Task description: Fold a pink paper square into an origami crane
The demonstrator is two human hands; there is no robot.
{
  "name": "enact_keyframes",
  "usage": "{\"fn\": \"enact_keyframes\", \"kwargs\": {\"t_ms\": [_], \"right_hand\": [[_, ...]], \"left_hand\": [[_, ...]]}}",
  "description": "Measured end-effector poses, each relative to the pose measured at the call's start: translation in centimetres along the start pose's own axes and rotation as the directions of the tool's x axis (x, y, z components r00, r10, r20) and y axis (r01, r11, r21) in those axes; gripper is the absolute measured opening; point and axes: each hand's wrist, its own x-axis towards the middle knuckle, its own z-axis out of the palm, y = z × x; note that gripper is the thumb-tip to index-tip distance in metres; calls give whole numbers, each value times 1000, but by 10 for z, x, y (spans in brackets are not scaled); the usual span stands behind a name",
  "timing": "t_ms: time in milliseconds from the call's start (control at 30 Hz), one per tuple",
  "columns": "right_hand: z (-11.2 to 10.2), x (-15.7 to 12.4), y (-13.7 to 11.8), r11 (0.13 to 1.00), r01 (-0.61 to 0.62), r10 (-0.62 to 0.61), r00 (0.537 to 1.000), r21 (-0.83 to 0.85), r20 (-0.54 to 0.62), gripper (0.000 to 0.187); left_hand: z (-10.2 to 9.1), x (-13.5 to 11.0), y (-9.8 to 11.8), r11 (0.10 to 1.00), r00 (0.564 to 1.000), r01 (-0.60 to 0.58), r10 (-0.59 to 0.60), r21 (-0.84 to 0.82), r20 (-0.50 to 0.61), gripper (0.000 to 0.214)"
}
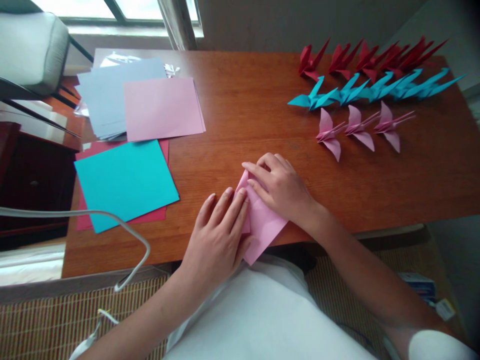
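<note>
A folded pink paper [262, 225] lies at the near edge of the wooden table [243, 110]. My left hand [219, 235] lies flat on its left part with fingers stretched out. My right hand [279, 187] presses its upper corner, fingers curled down on the fold. The paper's lower tip juts over the table edge toward my lap.
Finished paper cranes stand at the right in rows: red [369, 57], teal [375, 90], three pink [360, 127]. At the left lie paper stacks: teal sheet [123, 182] over red, pink [161, 107], pale blue [107, 92]. A grey cable [112, 220] crosses the near-left corner. A chair [32, 50] stands far left.
</note>
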Motion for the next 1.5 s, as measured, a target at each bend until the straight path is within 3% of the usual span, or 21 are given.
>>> {"fn": "enact_keyframes", "kwargs": {"t_ms": [167,433,967,1300,1500], "right_hand": [[4,20,18,976,-33,54,994,216,-93,21],[3,39,19,950,-156,172,984,272,-38,6],[3,45,16,943,-227,241,970,241,-27,11],[1,35,16,954,-156,170,985,257,-34,12],[0,27,13,987,-92,91,996,133,17,40]], "left_hand": [[0,0,0,1000,1000,5,-5,-13,-3,68],[1,0,-1,1000,1000,3,-3,-24,1,70],[0,0,0,1000,1000,3,-3,-17,7,67],[-1,1,1,1000,1000,10,-10,-17,9,67],[-1,1,1,1000,1000,11,-11,-13,6,67]]}}
